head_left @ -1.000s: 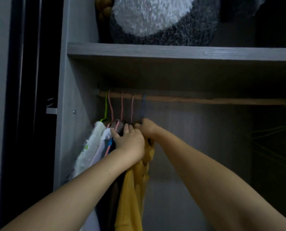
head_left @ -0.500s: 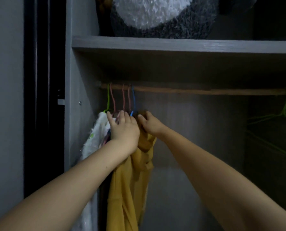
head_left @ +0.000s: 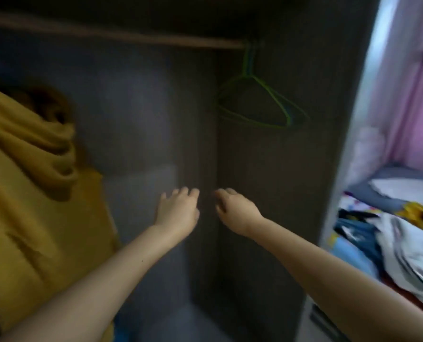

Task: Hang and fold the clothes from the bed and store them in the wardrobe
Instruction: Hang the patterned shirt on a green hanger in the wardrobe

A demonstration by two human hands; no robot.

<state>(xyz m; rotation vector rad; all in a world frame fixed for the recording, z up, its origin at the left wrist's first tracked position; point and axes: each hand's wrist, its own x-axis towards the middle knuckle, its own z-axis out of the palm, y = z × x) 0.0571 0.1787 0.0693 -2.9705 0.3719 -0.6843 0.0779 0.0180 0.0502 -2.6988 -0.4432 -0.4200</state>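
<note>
Both hands free inside the wardrobe (head_left: 274,193) — left hand (head_left: 178,211) and right hand (head_left: 235,211) side by side, fingers loose, neither grip holding anything, nothing touched.

Yellow hoodie (head_left: 32,181) hangs at far left; its hanger is mostly hidden. Rail (head_left: 131,37) bare across the middle. Spare green hangers (head_left: 262,104) bunched at the rail's right end, empty.

Rest of the clothes (head_left: 402,243) sit in a loose pile on the bed (head_left: 390,178), right of the wardrobe side panel and well apart from both hands. Frame is blurred, so I can't separate individual garments.

Likely next step: grab a spare hanger, then go to the pile.

Risks:
- Thin hangers nested together — pulling one could drag the others off the rail.
- Pile is tangled; lifting one piece may pull neighbours onto the floor.
- Dim interior, hooks hard to see — a hook could miss the rail and drop the garment.
- Hoodie is bulky; a bump could slide it off its hanger.
</note>
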